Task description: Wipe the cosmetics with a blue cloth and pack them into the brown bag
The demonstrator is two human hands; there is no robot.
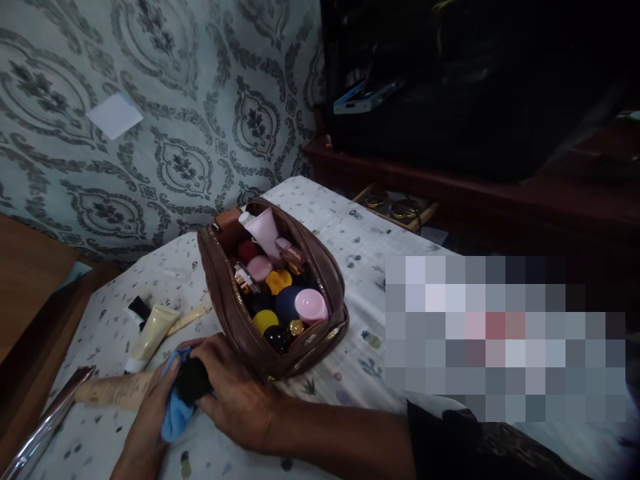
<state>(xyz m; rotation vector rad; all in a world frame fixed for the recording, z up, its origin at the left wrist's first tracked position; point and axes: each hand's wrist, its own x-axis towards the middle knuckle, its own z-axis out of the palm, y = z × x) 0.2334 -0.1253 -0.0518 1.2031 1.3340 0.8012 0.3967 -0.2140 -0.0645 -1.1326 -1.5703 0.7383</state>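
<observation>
My left hand (150, 413) is closed on a light-blue cloth (176, 415). Fingers of my right hand (237, 397) wrap round a dark, rounded object (193, 380), which presses against the cloth; its exact kind cannot be made out. Just beyond my hands stands a brown toiletry bag (225, 313), unzipped and full of cosmetics. Inside it are a pale pink tube (266, 230), a pink-capped item (311, 305), a yellow round lid (265, 323) and a glossy black cap (276, 339). Left of the bag lies a cream-coloured tube (153, 333).
A black tube (139, 310) and a larger beige tube (113, 390) lie on the patterned white cloth (330, 213) near my left hand. A shiny strip (50, 423) rests at the left edge. Behind is an open drawer (417, 213); a pixelated patch covers the right side.
</observation>
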